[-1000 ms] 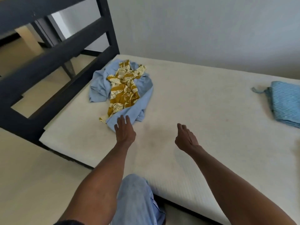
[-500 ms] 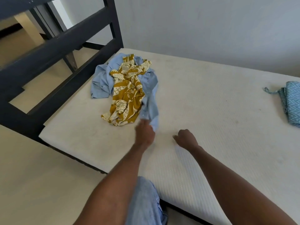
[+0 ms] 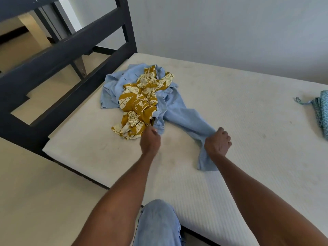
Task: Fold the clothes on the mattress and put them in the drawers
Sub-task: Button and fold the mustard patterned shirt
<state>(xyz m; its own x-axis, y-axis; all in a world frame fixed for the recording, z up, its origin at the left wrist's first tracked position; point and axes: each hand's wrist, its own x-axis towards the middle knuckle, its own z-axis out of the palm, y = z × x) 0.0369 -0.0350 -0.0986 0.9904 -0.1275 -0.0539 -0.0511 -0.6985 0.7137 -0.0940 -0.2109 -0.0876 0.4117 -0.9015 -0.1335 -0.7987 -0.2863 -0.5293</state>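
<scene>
On the mattress [image 3: 230,103], the blue shirt [image 3: 181,114] stretches from the right hand [image 3: 218,142], fisted on its near end, toward eleven o'clock, where the left hand [image 3: 150,137] pinches its edge beside the mustard garment [image 3: 138,105].

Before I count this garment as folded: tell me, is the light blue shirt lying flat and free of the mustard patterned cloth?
No: the mustard patterned cloth lies bunched on top of the crumpled light blue shirt, which both hands grip.
</scene>
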